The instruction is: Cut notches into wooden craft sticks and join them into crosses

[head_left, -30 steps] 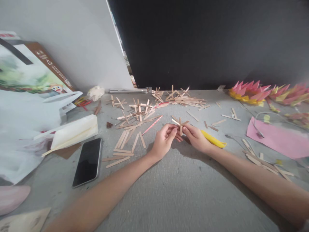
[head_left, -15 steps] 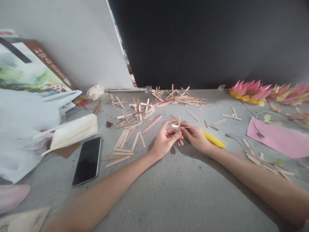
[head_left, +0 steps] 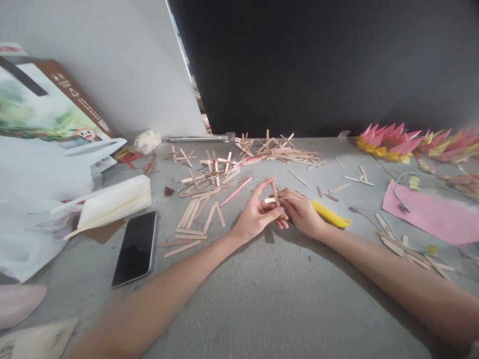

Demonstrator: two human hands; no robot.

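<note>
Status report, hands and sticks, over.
Left hand and right hand both pinching a small crossed-stick piece. Yellow cutter lies just beyond right hand. Loose sticks left of them.

Grey floor (head_left: 262, 309), pale wall (head_left: 123, 65) at left, large black panel (head_left: 318, 65) behind

Desk (head_left: 262, 299): grey, matt, rough weave-like texture. Sticks (head_left: 209, 179): pale bare wood, matt. Phone (head_left: 136, 248) near left: glossy black glass. Knife handle (head_left: 331, 215): yellow plastic, smooth. Sheet (head_left: 434, 214) right: pink matt paper. Folded flowers (head_left: 385, 139) far right: paper.
</note>
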